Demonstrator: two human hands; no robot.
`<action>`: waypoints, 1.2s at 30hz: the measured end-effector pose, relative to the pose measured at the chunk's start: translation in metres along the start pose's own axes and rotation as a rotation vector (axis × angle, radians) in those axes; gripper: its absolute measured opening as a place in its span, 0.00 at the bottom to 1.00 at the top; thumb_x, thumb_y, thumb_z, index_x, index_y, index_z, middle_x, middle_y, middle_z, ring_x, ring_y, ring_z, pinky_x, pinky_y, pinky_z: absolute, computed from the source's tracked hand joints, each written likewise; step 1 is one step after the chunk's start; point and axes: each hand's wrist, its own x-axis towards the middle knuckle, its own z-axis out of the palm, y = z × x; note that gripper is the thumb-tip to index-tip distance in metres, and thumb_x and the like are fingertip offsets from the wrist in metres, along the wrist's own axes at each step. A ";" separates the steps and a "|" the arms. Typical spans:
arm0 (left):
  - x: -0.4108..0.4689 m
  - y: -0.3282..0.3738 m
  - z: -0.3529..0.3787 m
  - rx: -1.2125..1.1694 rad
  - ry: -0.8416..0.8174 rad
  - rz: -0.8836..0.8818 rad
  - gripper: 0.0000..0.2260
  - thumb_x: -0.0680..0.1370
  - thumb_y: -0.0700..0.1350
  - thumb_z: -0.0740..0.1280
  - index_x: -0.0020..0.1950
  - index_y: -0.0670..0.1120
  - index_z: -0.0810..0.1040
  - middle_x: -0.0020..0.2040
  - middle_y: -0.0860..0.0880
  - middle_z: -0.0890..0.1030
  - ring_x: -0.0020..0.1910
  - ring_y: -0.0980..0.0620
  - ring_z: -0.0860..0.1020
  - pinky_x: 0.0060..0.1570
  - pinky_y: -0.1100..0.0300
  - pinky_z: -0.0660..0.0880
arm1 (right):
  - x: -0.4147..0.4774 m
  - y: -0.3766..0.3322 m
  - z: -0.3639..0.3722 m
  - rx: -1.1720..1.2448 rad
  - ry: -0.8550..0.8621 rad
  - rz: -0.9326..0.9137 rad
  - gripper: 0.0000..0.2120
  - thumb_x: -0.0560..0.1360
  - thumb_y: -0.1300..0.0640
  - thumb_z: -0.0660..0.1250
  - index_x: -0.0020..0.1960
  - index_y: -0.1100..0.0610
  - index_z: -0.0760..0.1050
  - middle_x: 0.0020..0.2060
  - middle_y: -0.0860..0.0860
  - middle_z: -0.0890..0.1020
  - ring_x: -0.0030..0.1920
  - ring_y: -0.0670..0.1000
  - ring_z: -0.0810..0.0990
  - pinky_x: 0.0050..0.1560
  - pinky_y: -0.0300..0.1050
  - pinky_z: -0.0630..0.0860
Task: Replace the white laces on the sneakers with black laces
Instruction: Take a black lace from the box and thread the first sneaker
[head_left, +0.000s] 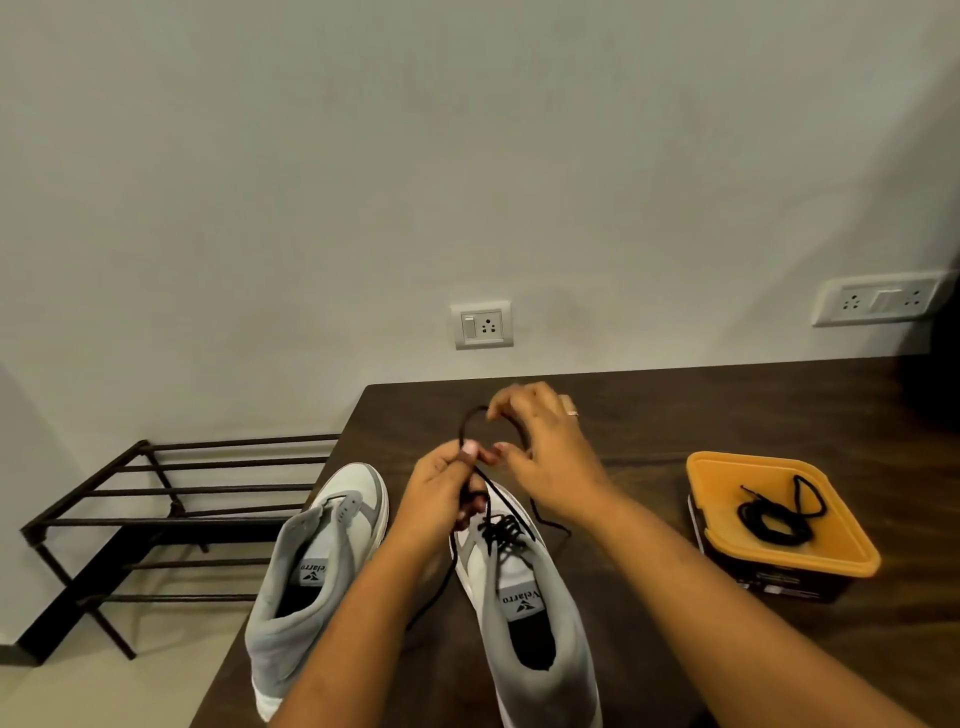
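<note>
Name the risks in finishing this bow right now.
1. The black lace loop is only pinched between the left hand and right hand; a slip would undo the bow.
2. The unlaced sneaker sits near the table edge beside the left forearm; a nudge might tip it off.
3. The loose end trails by the right wrist and could snag.

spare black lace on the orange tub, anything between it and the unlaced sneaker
Yes: the sneaker being laced stands between the spare lace and the unlaced sneaker, with the left hand and right hand holding its black lace above it. Nothing covers the spare lace.
</note>
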 end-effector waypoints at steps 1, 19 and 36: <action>0.001 0.001 0.000 -0.063 0.041 -0.003 0.13 0.82 0.44 0.57 0.40 0.45 0.76 0.25 0.50 0.70 0.20 0.59 0.65 0.20 0.69 0.58 | 0.000 0.003 -0.002 -0.030 -0.088 0.031 0.10 0.73 0.60 0.68 0.47 0.46 0.73 0.48 0.43 0.72 0.50 0.45 0.70 0.49 0.42 0.73; 0.000 0.008 0.003 -0.218 0.003 -0.101 0.14 0.83 0.47 0.53 0.41 0.45 0.72 0.34 0.48 0.82 0.32 0.51 0.81 0.36 0.59 0.75 | 0.004 -0.035 -0.021 1.080 0.086 0.291 0.08 0.81 0.60 0.59 0.49 0.59 0.76 0.37 0.51 0.83 0.34 0.46 0.80 0.36 0.36 0.77; -0.001 0.009 0.000 -0.135 0.062 0.022 0.12 0.82 0.43 0.57 0.55 0.43 0.79 0.24 0.53 0.70 0.22 0.61 0.67 0.24 0.70 0.65 | -0.006 0.000 0.007 0.429 -0.509 0.470 0.15 0.68 0.70 0.71 0.54 0.60 0.79 0.45 0.56 0.84 0.45 0.50 0.82 0.54 0.47 0.78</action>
